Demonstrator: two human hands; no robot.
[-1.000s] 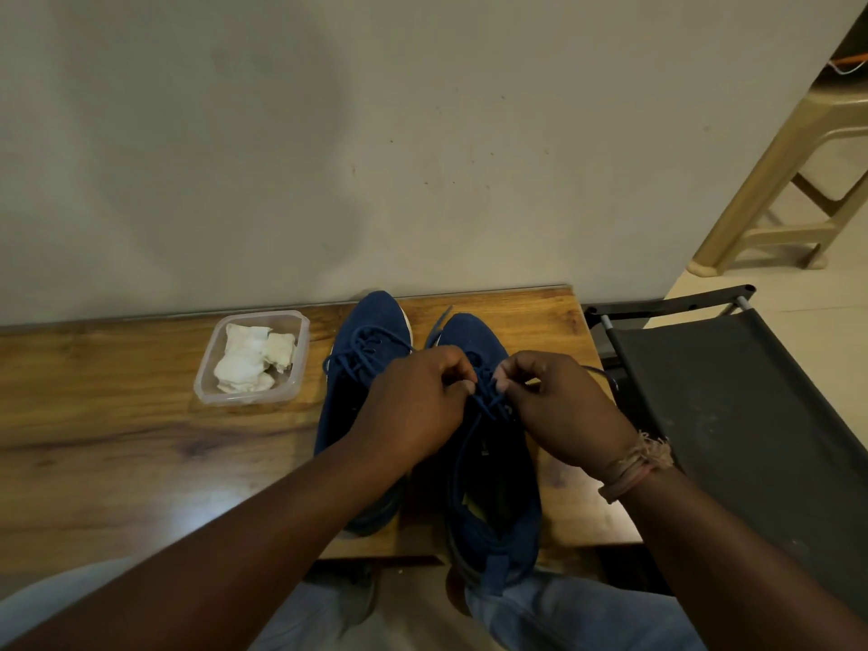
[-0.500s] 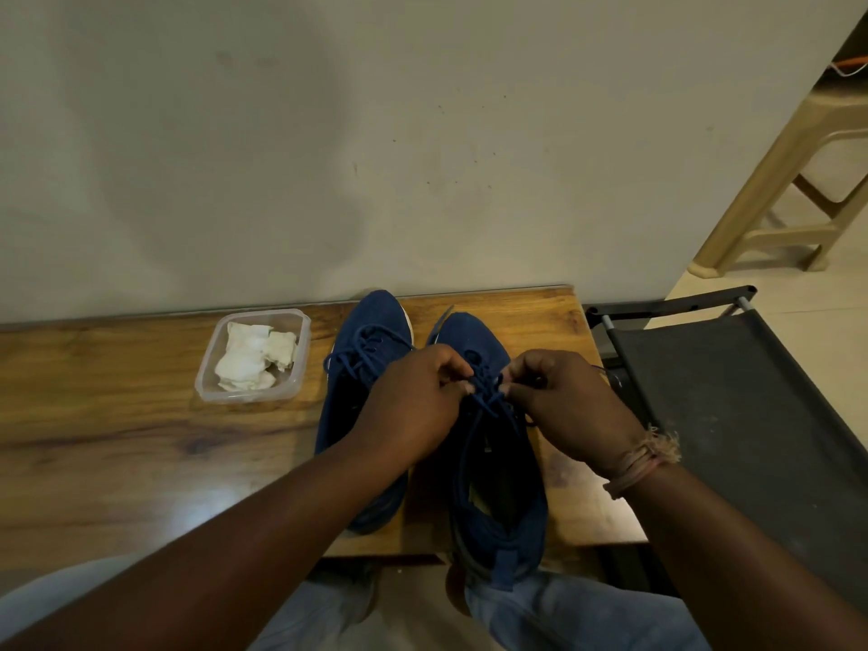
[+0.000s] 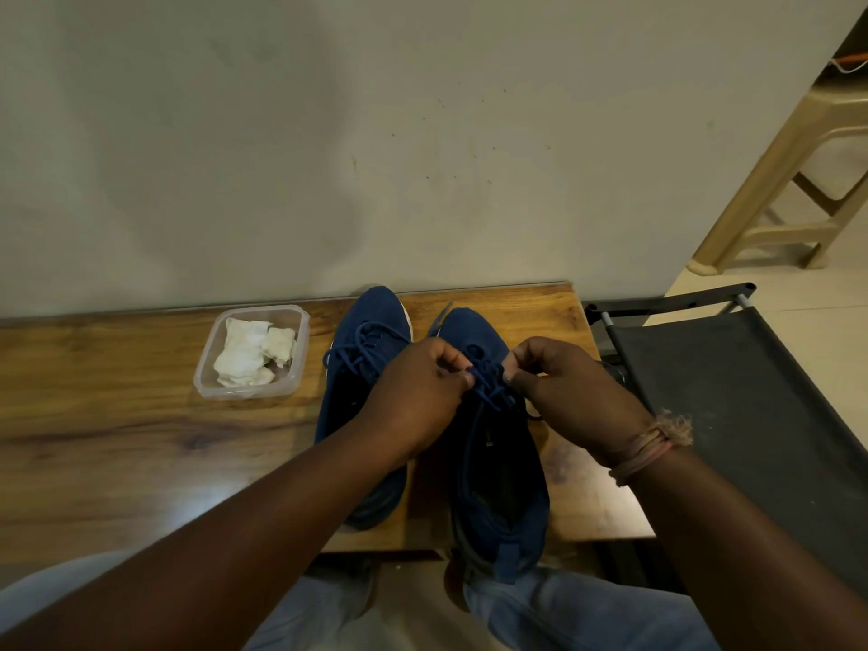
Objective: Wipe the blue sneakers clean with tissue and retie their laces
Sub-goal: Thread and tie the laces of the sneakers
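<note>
From the head camera, two blue sneakers (image 3: pixel 498 486) stand side by side on the wooden table (image 3: pixel 117 439). The left hand (image 3: pixel 418 397) and the right hand (image 3: pixel 568 392) each pinch the right sneaker's laces (image 3: pixel 488 382) with curled fingers. Crumpled tissue (image 3: pixel 249 357) sits in a clear container (image 3: pixel 300 364) left of the sneakers.

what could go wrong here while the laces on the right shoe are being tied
The right sneaker has its heel past the table edge; a hard tug by the left hand or right hand on the laces might drag it off. The left forearm crosses the left sneaker and could nudge it.
</note>
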